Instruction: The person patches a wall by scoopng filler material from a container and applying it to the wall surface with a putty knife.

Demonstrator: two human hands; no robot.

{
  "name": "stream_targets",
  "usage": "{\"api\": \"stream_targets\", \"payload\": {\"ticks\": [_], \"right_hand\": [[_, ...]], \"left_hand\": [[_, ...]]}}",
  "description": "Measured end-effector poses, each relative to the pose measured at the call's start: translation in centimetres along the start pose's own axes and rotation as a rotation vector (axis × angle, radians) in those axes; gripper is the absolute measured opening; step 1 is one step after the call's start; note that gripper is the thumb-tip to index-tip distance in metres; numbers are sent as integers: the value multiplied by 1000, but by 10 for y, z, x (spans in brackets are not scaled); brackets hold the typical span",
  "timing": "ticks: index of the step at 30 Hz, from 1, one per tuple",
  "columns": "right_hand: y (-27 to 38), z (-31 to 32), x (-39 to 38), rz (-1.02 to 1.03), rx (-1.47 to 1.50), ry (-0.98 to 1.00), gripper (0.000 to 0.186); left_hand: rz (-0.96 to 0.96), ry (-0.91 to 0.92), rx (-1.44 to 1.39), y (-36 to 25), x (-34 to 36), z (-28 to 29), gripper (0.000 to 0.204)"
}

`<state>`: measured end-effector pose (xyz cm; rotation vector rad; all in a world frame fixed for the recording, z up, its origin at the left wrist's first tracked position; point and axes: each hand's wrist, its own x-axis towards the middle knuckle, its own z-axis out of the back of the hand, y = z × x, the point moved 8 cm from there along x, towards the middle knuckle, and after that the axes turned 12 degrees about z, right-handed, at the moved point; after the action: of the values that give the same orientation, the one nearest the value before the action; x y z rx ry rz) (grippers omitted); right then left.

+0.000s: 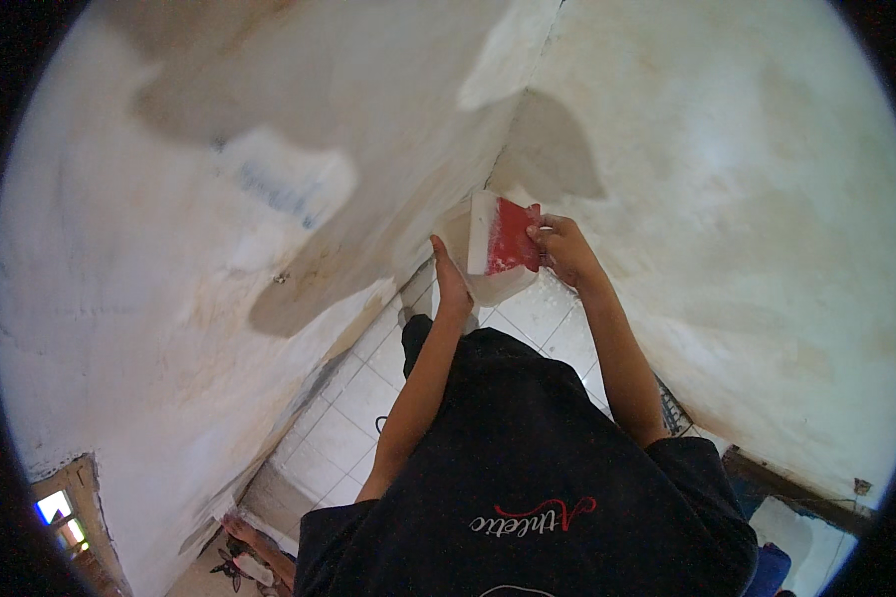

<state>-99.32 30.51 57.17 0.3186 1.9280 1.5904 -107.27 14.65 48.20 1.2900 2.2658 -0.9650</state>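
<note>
My right hand (560, 249) is closed on the edge of a red putty scraper (514, 239), which has white paste along its left side. Below and behind the scraper is a pale, flat board (504, 289), smeared whitish. My left hand (451, 281) grips the left edge of this board, thumb pointing up; its other fingers are mostly hidden. The scraper is over the board; whether the two touch I cannot tell. Both hands are in front of my body, near the corner where two walls meet.
A patchy plastered wall (199, 269) rises on the left, another wall (727, 199) on the right. White floor tiles (353, 413) lie below. At lower left are a small window (60, 512) and part of another person's bare limb (259, 545). A dark ledge (796, 493) runs at lower right.
</note>
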Motion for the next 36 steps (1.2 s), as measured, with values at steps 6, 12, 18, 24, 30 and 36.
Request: {"api": "stream_targets", "payload": {"ticks": [6, 12, 18, 24, 30, 36], "right_hand": [[8, -4, 13, 17, 143, 136, 36], [31, -11, 27, 20, 208, 134, 36], [-5, 21, 101, 174, 107, 152, 32], [37, 65, 197, 757, -332, 202, 36], [153, -57, 150, 715, -333, 481, 18], [198, -40, 159, 138, 99, 59, 16]], "left_hand": [[15, 24, -8, -7, 12, -6, 83], [76, 53, -23, -14, 20, -10, 85], [-9, 43, 49, -20, 11, 1, 88], [16, 18, 39, 1, 3, 6, 85], [-41, -40, 36, -5, -15, 53, 89], [-14, 64, 36, 3, -18, 25, 85]]}}
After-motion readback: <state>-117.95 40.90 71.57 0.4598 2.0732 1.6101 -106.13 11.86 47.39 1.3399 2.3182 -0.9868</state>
